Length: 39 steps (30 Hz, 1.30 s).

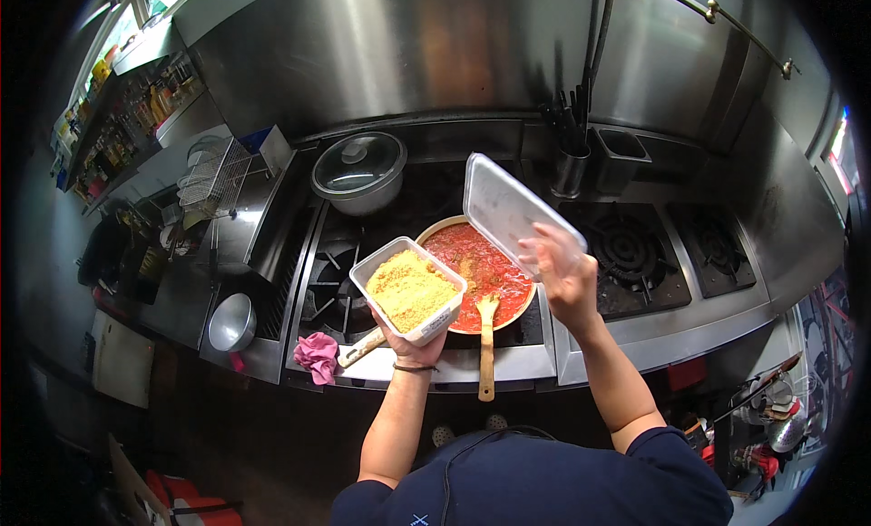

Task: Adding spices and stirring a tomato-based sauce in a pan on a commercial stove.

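Note:
My left hand [416, 350] holds a clear plastic tub [431, 330] from below, tilted over the near left rim of a pan. Yellow crumbly powder [409, 289] fills much of the tub. In my right hand [569, 281] is a translucent plastic lid [507, 203], raised at a slant above the pan's right side. Beneath both lies the wide pan [435, 225] of red sauce [500, 264], with a brownish-yellow patch on its surface. A wooden spatula [486, 349] rests in the sauce, its handle over the stove's front edge. The pan's handle [360, 348] points to the lower left.
A glass-lidded pot [358, 169] stands at the back left of the stove [507, 364]. Behind the pan, a metal canister [570, 172] holds dark-handled utensils. A pink cloth [317, 358] and a metal bowl [233, 322] lie to the left. Bare burners [624, 250] are on the right.

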Tool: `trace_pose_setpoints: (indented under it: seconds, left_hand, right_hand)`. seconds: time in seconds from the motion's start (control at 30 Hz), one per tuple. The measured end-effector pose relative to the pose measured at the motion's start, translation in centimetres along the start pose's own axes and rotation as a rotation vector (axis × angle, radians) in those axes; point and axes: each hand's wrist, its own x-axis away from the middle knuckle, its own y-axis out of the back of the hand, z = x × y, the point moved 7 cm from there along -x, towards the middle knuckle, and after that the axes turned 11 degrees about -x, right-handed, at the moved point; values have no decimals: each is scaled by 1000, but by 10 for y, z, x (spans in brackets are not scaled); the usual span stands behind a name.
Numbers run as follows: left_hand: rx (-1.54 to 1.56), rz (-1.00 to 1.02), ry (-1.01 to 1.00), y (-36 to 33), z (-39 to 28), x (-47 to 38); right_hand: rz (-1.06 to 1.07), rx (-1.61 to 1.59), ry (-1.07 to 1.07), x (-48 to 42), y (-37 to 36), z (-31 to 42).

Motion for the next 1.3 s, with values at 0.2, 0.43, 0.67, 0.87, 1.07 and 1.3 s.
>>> trace_pose_setpoints:
  seconds: [0.2,0.43,0.67,0.87,1.07,1.3]
  left_hand:
    - [-162,142,-39,-23,2,-6]
    - [-206,140,65,-29,14,5]
    - [-229,38,76,-30,19,9]
    - [-162,77,67,-20,17,3]
    - [-102,76,2,-19,0,7]
    - [-89,14,-52,-4,-10,13]
  right_hand:
    - [17,-224,-245,-5,-1,12]
    - [75,-329,-319,3,-19,-15]
    - [-93,-729,-714,27,-24,-52]
    - [-218,-842,-748,20,0,-69]
    - [-129,-240,-324,-12,40,-76]
    - [227,458,136,-7,15,-79]
